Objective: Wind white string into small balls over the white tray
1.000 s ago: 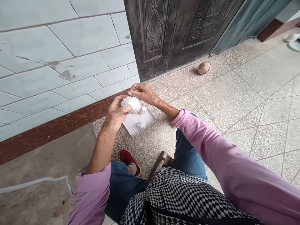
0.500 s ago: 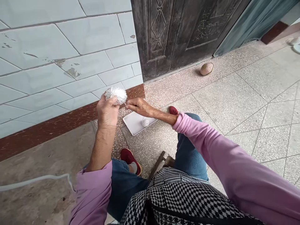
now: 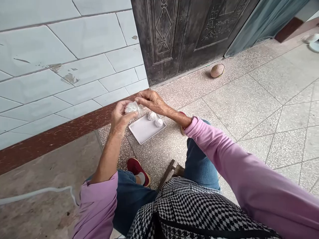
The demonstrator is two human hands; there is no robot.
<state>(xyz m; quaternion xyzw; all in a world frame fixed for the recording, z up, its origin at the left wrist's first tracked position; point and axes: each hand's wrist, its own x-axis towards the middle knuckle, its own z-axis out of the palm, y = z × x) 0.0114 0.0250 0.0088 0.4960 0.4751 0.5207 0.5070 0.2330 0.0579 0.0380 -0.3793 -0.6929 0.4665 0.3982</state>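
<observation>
A white, fringed pom-pom (image 3: 132, 107) of thin strands is cupped in my left hand (image 3: 120, 118), with the thumb below it and the fingers behind. My right hand (image 3: 152, 100) pinches at the upper right edge of the pom-pom; its fingertips hide what exactly lies between them. Just beneath the hands, a shallow white tray (image 3: 144, 131) rests on the floor. Inside the tray, at its far right end, sit a white ball (image 3: 159, 122) and a second white ball (image 3: 152, 115), which look like wound yarn.
A tiled wall (image 3: 82, 73) and a dark carved door (image 3: 184, 36) stand in front. A round tan object (image 3: 217, 70) lies on the floor by the door. My red shoe (image 3: 136, 167) is near the tray. A pale hose (image 3: 42, 191) runs along the floor at left.
The pom-pom has been turned and lowered slightly rightward. My right hand has moved up and in against it. Two balls now show in the tray, where one showed before.
</observation>
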